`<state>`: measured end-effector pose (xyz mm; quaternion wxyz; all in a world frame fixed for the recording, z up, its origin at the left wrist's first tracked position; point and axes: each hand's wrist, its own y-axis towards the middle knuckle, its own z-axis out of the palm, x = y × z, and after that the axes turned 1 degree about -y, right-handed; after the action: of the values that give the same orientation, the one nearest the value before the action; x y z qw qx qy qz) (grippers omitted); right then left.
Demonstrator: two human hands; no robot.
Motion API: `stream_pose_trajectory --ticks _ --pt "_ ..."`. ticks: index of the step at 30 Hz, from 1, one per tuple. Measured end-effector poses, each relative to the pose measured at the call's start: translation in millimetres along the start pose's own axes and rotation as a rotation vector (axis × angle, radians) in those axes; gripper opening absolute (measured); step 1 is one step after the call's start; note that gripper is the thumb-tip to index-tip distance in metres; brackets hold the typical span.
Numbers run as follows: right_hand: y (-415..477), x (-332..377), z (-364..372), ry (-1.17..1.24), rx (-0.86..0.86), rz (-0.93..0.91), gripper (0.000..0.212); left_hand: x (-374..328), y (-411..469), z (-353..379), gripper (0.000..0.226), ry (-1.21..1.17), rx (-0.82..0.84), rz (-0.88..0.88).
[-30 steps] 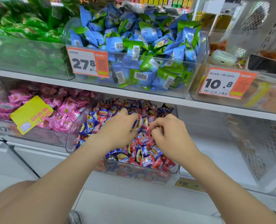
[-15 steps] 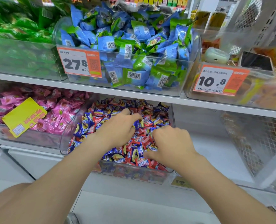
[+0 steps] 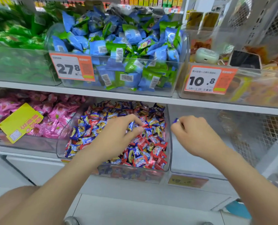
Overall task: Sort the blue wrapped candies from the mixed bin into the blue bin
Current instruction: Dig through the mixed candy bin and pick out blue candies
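Shop shelf, lower row. Right hand (image 3: 195,133) had left the centre mixed bin (image 3: 169,153) for the clear bin (image 3: 180,159) right of it, pinching a blue candy (image 3: 175,120); left hand (image 3: 118,132) stayed inside, fingers curled, hold unclear.

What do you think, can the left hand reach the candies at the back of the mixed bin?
Probably yes. The left hand is over the pile, the mixed bin is open-topped, and nothing blocks the back candies.

left grip (image 3: 117,135): bare | right grip (image 3: 198,135): bare | both forearms (image 3: 79,161): bare
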<state>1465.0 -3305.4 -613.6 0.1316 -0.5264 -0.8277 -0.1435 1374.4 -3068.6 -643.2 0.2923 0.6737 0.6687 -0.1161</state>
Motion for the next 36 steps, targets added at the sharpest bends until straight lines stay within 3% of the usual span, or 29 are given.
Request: stream_pose_trajectory --ticks 4,6,7,9,13,17,19,22,24,28,31,36 --pt "-1.7 -61.9 -6.5 -0.011 0.372 0.124 0.035 -44.5 -18.9 16.7 0.018 -0.17 0.097 0.055" --pt "-6.5 -88.0 -8.1 0.106 0.444 0.135 0.021 -67.2 -12.1 34.5 0.021 -0.131 0.143 0.153" --pt "-9.3 -98.1 -9.5 0.165 0.441 0.132 0.015 -78.7 -5.8 44.7 0.022 -0.104 0.161 0.195" --pt "-14.8 -114.2 -16.0 0.227 0.401 0.147 0.03 -101.6 9.9 66.9 0.023 -0.036 0.198 0.253" --pt "-26.4 -136.7 -31.3 0.134 0.265 0.14 0.036 -131.0 44.3 108.2 0.032 0.179 0.258 0.261" --pt "-33.6 -140.3 -38.3 0.13 0.174 0.115 0.03 -130.6 67.1 123.4 0.063 0.208 0.415 0.183" --pt "-34.1 -134.5 -37.0 0.141 0.141 0.093 0.03 -125.4 64.4 117.6 0.058 0.159 0.374 0.194" --pt "-31.7 -116.2 -32.9 0.078 0.088 0.025 0.029 -108.0 50.6 95.8 0.027 0.111 0.148 0.261" --pt "-30.6 -92.9 -27.4 0.051 0.083 -0.062 0.028 -89.7 41.4 78.7 0.01 0.097 0.043 0.213" --pt "-27.9 -32.9 -6.5 0.138 0.032 -0.255 0.025 -45.2 33.1 44.4 0.016 0.193 0.034 0.001" --pt "-9.9 -0.3 14.0 0.148 -0.04 -0.354 0.028 -15.0 37.4 26.0 0.028 0.186 -0.034 -0.065" --pt "35.5 28.4 40.4 -0.167 0.019 -0.406 0.039 4.3 47.9 14.8 0.036 0.118 -0.05 -0.046"
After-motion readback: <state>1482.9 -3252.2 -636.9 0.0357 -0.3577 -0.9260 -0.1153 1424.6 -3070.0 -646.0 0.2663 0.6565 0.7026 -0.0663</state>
